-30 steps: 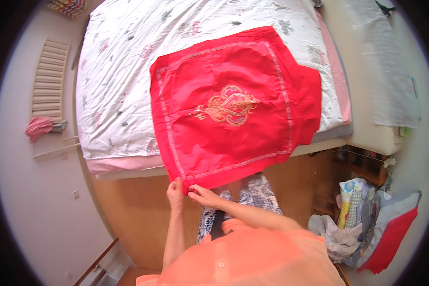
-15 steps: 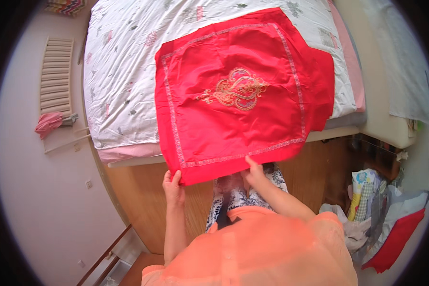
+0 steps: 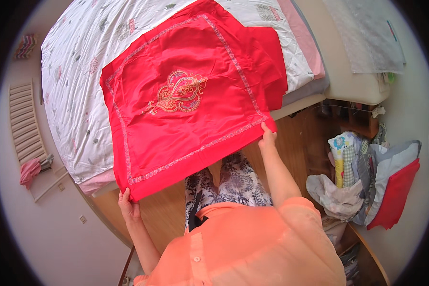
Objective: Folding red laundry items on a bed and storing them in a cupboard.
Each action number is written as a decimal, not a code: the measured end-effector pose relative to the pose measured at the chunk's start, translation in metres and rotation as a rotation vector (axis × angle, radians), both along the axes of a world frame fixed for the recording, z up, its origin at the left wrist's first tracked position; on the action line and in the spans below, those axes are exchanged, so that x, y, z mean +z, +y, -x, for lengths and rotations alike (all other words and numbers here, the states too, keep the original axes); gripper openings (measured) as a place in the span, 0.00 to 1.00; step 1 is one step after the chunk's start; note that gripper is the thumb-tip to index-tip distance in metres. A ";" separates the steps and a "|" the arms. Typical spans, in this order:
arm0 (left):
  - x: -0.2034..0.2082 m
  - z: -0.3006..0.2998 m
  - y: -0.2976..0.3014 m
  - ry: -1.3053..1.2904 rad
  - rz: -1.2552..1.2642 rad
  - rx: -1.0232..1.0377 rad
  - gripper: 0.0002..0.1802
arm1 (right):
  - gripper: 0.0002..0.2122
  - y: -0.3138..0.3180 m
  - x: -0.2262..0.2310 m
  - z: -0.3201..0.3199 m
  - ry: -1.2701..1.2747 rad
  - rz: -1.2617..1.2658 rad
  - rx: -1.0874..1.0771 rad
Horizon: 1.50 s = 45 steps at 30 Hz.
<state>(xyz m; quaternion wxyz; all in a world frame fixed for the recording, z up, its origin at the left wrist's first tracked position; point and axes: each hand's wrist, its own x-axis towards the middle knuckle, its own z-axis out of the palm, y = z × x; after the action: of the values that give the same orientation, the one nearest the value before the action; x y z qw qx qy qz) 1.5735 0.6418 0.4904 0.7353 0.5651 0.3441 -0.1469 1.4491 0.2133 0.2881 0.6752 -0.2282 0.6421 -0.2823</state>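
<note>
A large red embroidered cloth point(image 3: 176, 131) lies over the foot of the bed, its near edge drawn out past the mattress toward me. It looks like a pillowcase, with a gold scroll motif in the middle and a pale patterned border. My left hand point(image 3: 128, 206) pinches the near left corner between thumb and fingers. At the near right corner, my right hand point(image 3: 268, 137) grips the edge, thumb on top. Between the two hands the hem is stretched fairly straight. Folded layers of the same red fabric bunch up at the right side.
Under the cloth is a bed point(image 3: 76, 105) with a white printed sheet. Bagged bedding and a pillow point(image 3: 344, 159) stand at the right, beside another red cloth point(image 3: 396, 193). A wall rack point(image 3: 26, 121) holds a pink cloth point(image 3: 30, 172). Wooden flooring point(image 3: 164, 212) shows below.
My right hand has moved from the middle of the near hem to its right corner. The hem is now pulled taut. The whole view has shifted and turned.
</note>
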 end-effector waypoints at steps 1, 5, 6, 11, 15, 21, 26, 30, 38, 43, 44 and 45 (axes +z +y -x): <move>-0.006 0.000 0.006 -0.001 -0.004 -0.002 0.14 | 0.19 -0.005 0.008 -0.001 -0.018 0.017 -0.005; -0.019 -0.001 0.014 0.017 -0.023 0.004 0.13 | 0.24 -0.023 0.006 0.015 -0.065 0.086 -0.005; -0.021 -0.001 0.014 0.020 -0.042 0.010 0.13 | 0.25 -0.026 0.008 0.018 -0.066 0.110 -0.015; -0.038 0.003 0.031 0.046 -0.101 0.018 0.12 | 0.26 -0.034 0.031 0.027 0.052 0.282 0.053; -0.058 0.004 0.036 0.016 -0.197 0.012 0.13 | 0.24 -0.045 0.043 0.040 0.141 0.417 0.424; -0.061 0.013 0.018 0.040 -0.432 -0.151 0.12 | 0.19 -0.048 0.065 0.039 0.245 0.581 0.803; -0.094 0.023 0.033 0.031 -0.633 -0.306 0.12 | 0.19 -0.055 0.052 0.047 0.252 0.785 0.958; -0.098 0.033 0.027 -0.092 -0.761 -0.363 0.12 | 0.20 -0.055 0.058 0.047 0.322 0.808 1.096; -0.128 0.049 0.039 -0.076 -0.939 -0.301 0.17 | 0.22 -0.070 0.034 0.057 0.461 0.962 1.227; -0.133 0.049 0.041 -0.029 -0.791 -0.188 0.14 | 0.18 -0.078 0.026 0.055 0.373 0.510 1.182; -0.132 0.049 0.041 -0.030 -0.792 -0.174 0.14 | 0.16 -0.078 0.031 0.052 0.356 0.451 1.142; -0.132 0.050 0.039 -0.044 -0.710 -0.109 0.12 | 0.14 -0.079 0.037 0.049 0.338 0.392 1.101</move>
<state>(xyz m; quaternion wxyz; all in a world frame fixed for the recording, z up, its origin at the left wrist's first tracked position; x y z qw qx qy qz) 1.5234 0.6812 0.3580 0.4914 0.8060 0.3269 -0.0450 1.4002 0.1342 0.3248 0.5560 -0.6886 0.4642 0.0355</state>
